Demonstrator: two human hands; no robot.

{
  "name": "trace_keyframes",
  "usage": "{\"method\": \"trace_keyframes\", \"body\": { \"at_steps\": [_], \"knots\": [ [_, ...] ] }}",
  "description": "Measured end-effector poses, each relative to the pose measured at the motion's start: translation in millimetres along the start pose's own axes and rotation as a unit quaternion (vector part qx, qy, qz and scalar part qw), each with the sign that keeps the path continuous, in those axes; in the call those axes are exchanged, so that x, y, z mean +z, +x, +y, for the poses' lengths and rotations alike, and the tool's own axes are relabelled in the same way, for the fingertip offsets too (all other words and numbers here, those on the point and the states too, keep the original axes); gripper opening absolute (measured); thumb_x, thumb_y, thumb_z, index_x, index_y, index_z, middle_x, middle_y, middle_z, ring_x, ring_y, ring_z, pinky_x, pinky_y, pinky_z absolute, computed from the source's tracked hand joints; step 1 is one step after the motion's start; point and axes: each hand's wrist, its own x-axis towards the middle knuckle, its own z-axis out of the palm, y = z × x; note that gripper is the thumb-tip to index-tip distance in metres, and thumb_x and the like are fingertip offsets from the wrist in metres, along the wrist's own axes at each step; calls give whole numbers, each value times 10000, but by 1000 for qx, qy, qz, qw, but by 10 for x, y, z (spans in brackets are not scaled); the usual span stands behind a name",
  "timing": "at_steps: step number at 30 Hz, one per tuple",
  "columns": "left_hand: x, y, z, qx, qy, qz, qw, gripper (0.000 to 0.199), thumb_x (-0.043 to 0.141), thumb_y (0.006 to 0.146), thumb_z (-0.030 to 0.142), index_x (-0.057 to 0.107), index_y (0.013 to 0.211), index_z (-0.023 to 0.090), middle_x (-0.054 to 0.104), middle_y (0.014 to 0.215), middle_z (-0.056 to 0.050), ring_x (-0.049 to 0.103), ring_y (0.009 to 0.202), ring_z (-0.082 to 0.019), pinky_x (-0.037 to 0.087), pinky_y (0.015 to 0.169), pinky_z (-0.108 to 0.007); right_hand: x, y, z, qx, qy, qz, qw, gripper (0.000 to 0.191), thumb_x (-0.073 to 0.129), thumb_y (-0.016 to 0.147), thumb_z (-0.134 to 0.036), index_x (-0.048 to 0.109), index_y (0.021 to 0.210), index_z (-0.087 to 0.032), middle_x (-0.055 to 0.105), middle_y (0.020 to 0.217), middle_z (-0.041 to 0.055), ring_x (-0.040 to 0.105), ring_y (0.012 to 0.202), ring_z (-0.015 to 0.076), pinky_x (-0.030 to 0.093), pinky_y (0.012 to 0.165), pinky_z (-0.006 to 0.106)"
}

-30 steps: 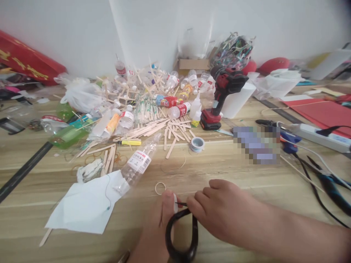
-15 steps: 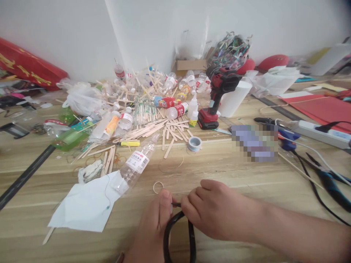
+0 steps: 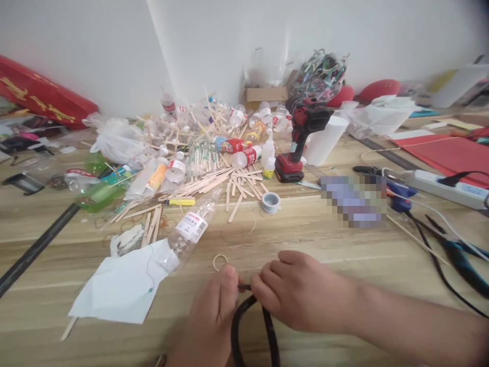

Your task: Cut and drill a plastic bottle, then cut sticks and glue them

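A thick black cord [image 3: 236,334] forms a loop that hangs below my hands at the bottom of the view. My left hand [image 3: 214,311] is closed, its thumb pressed down on the cord's thin dark end. Close on the right, my right hand [image 3: 292,290] has its fingers curled round the same cord. A short dark stretch spans the small gap between the two hands. What lies inside each grip is hidden by the fingers. Just beyond my left thumb, a small pale ring [image 3: 220,256] rests on the wooden table [image 3: 324,250].
A clear bottle [image 3: 191,227] lies over a white paper sheet [image 3: 118,290] on the left. Wooden sticks and plastic bottles pile up behind. A red-black drill [image 3: 296,137] stands beside a tape roll [image 3: 271,202]. Pliers [image 3: 460,260] and a power strip [image 3: 451,183] lie right.
The black loop has swung slightly to the right under my hands. Both hands keep nearly the same place and grip.
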Motion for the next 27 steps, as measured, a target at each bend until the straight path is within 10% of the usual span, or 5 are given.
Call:
{"method": "trace_keyframes", "body": {
  "at_steps": [4, 7, 10, 17, 27],
  "knots": [
    [-29, -22, 7, 77, 79, 14, 994, 408, 328, 991, 420, 619, 1127, 168, 712, 1051, -133, 659, 1001, -238, 520, 838, -329, 2, 19, -7, 61, 186, -19, 980, 134, 446, 923, -150, 574, 888, -167, 634, 692, 10, 569, 548, 126, 313, 499, 229],
    [-105, 31, 86, 116, 46, -23, 992, 392, 303, 997, 415, 621, 1045, 193, 672, 874, -79, 633, 881, -211, 493, 801, -312, -2, 11, 7, 87, 462, -77, 879, 285, 366, 983, -403, 472, 840, -180, 534, 584, -43, 508, 432, 79, 334, 446, 171],
    [-182, 145, 198, 20, -118, -2, 993, 444, 277, 992, 500, 580, 861, 203, 463, 588, 27, 454, 564, -147, 398, 568, -257, 8, -42, 73, 117, 606, -111, 779, 388, 455, 917, -569, 437, 829, -191, 504, 539, -56, 433, 340, 69, 283, 359, 155],
    [-230, 264, 329, -178, -527, -111, 824, 441, 425, 949, 517, 624, 849, 136, 344, 498, 76, 228, 456, -75, 226, 462, -207, 93, -57, 364, 215, 459, -89, 857, 354, 433, 957, -432, 450, 707, -183, 568, 574, -13, 516, 398, 90, 355, 372, 162],
    [-31, 333, 313, -248, -556, -132, 782, 587, 710, 632, 724, 594, 782, 168, 343, 421, 108, 159, 422, -57, 139, 439, -215, 137, 44, 391, 272, 280, 7, 921, 116, 501, 908, -245, 558, 835, -176, 616, 786, 49, 622, 704, 190, 492, 632, 280]
  ]
}}
